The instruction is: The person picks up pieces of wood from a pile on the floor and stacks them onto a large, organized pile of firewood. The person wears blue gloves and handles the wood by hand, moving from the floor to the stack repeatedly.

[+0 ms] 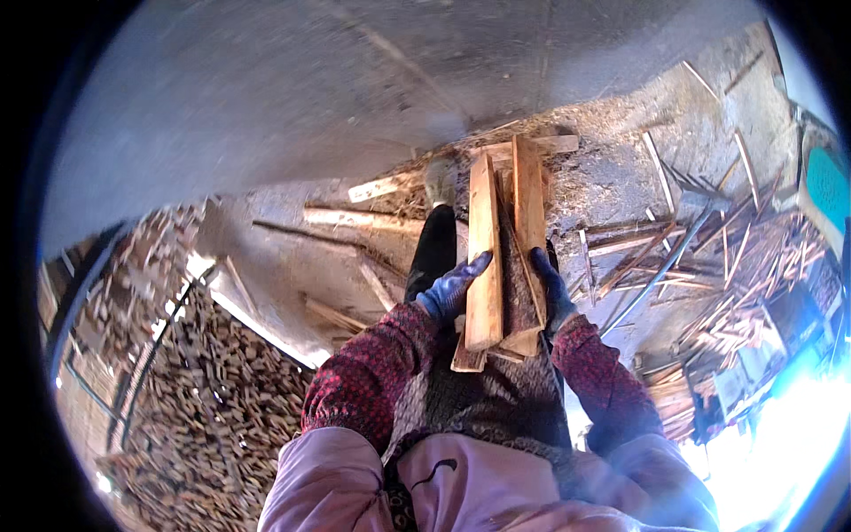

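Between my two hands, in front of my body, is a bundle of several rough wooden boards (485, 257), their long sides pointing away from me. My left hand (454, 288), in a blue work glove, is closed on the bundle's left side with the thumb over the pale front board. On the other side my right hand (554, 293), gloved the same way, clasps a second light board (529, 199). Darker, bark-edged pieces sit between these two boards. The fingers under the bundle are hidden.
Loose planks (363, 218) lie on the dusty floor by my feet. A heap of small wood pieces (213, 399) fills the left side. A long-handled fork (660, 275) rests among scattered sticks at right, near a stack of thin slats (736, 337). A large grey surface (292, 97) spans the far side.
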`<state>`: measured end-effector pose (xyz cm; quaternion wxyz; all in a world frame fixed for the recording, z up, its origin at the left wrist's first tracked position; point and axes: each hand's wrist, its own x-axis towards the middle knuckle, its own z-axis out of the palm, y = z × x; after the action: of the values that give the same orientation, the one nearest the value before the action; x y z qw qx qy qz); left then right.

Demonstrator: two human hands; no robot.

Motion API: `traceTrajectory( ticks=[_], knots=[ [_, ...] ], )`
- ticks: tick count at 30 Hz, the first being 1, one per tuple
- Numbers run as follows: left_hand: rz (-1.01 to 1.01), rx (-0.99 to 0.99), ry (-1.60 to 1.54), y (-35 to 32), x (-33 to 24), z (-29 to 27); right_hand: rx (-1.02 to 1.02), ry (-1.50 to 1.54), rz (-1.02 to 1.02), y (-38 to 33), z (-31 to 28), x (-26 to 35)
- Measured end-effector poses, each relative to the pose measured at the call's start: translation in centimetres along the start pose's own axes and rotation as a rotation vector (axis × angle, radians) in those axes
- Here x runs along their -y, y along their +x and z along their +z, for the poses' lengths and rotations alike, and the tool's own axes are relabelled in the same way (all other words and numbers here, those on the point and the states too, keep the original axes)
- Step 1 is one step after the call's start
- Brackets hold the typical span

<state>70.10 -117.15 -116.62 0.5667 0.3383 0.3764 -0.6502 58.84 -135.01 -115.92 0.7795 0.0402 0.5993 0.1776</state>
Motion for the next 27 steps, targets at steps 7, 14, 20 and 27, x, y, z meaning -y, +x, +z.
traceTrajectory(
  ticks=[7, 14, 20, 27],
  knots=[
    [0.24, -0.126, -0.25, -23.2, 9.2, -2.8, 0.22, -0.587, 0.212, -10.1, 7.0, -12.8],
    [0.878, -0.161, -0.599, -48.6, 25.3, -5.0, 0.483, -0.984, 0.491, -20.5, 14.7, -34.8],
    [1.343, -0.393, -0.458, -63.5, 30.4, -12.1, 0.736, -1.163, 0.387, -26.0, 22.7, -54.1],
    [1.708, -0.702, 0.028, -88.2, 34.5, -24.1, 1.198, -1.149, 0.342, -34.6, 31.1, -80.8]
  ],
)
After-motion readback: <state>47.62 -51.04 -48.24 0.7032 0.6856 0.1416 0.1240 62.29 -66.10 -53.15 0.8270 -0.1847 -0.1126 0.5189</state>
